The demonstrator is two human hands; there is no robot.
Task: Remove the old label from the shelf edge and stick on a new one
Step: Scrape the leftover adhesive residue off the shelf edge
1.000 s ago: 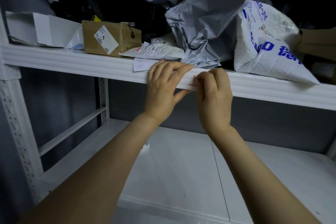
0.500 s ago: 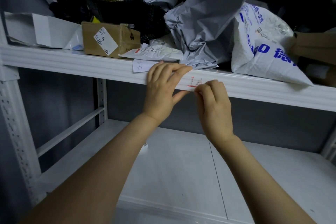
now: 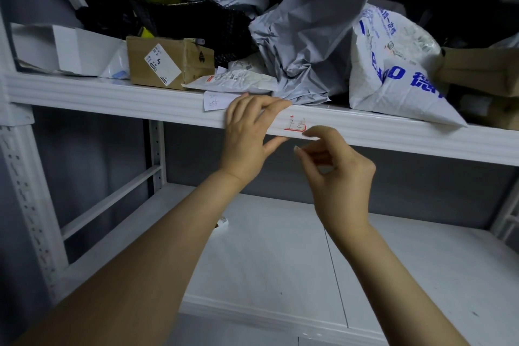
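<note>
Head view: right hand (image 3: 341, 174) lower, grip curled, perhaps empty; label (image 3: 295, 124) newly bare; left hand (image 3: 250, 132) flat on shelf (image 3: 407, 135)

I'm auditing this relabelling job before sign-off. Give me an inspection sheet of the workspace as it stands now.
Surface: white metal shelf edge, ribbed.
Job's things: red-bordered label on the edge; handwritten slip at the lip, left of it.
Clutter: cardboard box, grey mailer bag, printed white bag.
Grippers: left hand flat over the edge; right hand curled below the label, contact unclear.
Cables: nothing seen.
Surroundings: lower shelf, small object on it.
</note>
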